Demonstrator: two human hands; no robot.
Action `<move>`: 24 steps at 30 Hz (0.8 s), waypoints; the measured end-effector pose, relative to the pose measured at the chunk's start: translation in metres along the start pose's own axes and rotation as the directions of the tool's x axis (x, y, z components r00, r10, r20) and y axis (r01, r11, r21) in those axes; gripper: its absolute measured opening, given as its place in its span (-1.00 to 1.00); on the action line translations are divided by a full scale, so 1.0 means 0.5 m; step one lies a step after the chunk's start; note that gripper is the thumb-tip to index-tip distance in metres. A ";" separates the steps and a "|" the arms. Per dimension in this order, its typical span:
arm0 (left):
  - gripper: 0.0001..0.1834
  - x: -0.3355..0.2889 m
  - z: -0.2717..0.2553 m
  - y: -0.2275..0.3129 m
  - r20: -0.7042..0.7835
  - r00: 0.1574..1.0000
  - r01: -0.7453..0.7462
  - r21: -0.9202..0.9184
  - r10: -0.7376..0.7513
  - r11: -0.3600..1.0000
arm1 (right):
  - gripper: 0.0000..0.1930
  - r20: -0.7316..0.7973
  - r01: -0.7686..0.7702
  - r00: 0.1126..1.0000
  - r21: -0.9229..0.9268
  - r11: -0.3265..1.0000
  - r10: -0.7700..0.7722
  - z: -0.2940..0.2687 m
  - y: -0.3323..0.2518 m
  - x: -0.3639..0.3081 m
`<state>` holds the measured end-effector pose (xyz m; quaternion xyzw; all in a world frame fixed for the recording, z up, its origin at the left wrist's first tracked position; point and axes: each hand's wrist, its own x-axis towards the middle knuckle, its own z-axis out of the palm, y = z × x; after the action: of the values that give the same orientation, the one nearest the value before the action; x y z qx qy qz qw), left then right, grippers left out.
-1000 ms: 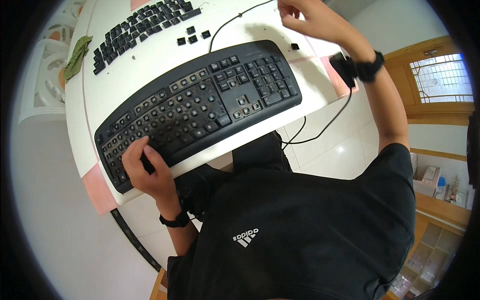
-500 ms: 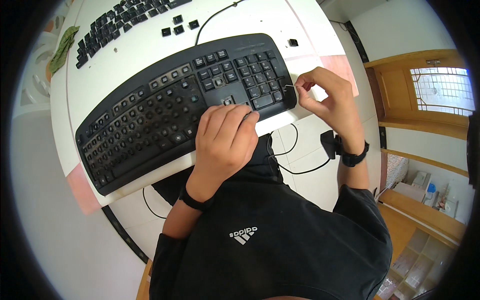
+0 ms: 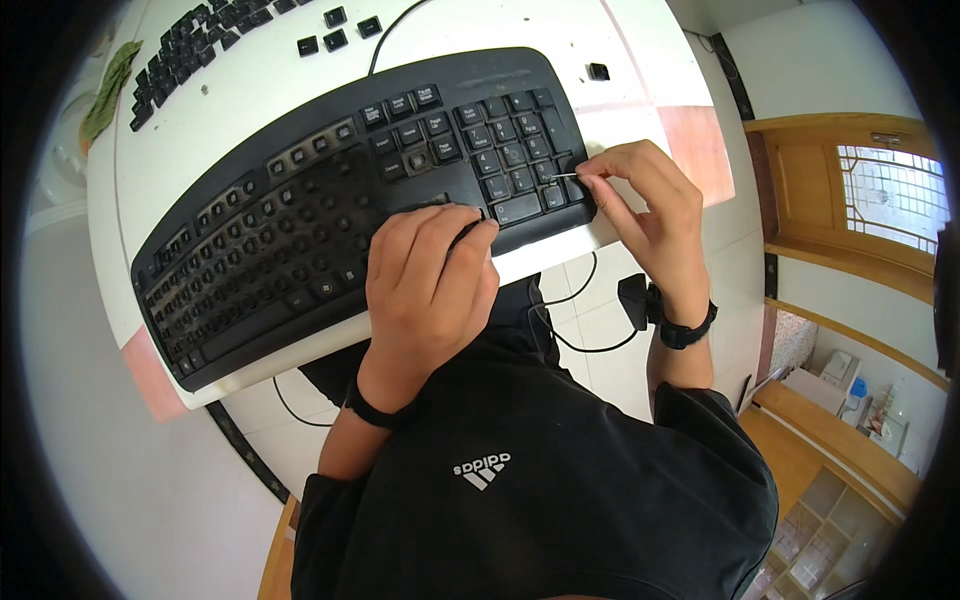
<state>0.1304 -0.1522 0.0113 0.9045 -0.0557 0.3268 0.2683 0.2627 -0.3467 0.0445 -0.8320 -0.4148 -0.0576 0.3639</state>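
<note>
Right hand [image 3: 645, 215] pinches pin [image 3: 564, 176] (over keyboard [image 3: 300, 220]).

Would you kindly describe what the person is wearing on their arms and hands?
Both hands are bare, without gloves. The left hand has a thin black band at the wrist; the right hand has a black wristwatch. Short black sleeves leave the forearms uncovered.

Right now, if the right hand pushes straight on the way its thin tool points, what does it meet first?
The right hand pinches a thin metal tool aimed leftward at the keyboard. It would likely meet the number-pad keys at its tip first; contact is hard to judge.
</note>
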 end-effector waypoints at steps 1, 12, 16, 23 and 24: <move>-0.69 -0.001 0.002 -0.003 -0.006 1.000 -0.009 0.008 0.009 1.000 | -0.82 -0.005 0.000 1.000 0.000 1.000 0.000 0.002 0.001 0.000; -0.68 -0.003 0.002 -0.008 0.007 1.000 -0.030 0.040 0.030 0.999 | -0.79 -0.019 0.017 1.000 -0.054 0.998 -0.019 0.006 0.009 -0.008; -0.69 -0.005 0.004 -0.009 0.005 1.000 -0.029 0.039 0.029 0.999 | -0.77 -0.019 -0.006 1.000 -0.053 0.999 0.005 0.005 0.012 -0.014; -0.69 -0.004 0.004 -0.009 0.006 0.999 -0.033 0.047 0.033 0.998 | -0.76 -0.012 0.002 1.000 -0.071 0.997 -0.003 0.008 0.010 -0.016; -0.69 -0.005 0.004 -0.009 0.007 0.999 -0.032 0.046 0.032 0.998 | -0.76 -0.007 0.013 1.000 -0.078 0.997 -0.013 0.008 0.012 -0.016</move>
<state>0.1309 -0.1495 0.0066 0.9104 -0.0633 0.3295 0.2419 0.2611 -0.3514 0.0354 -0.8426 -0.4162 -0.0791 0.3324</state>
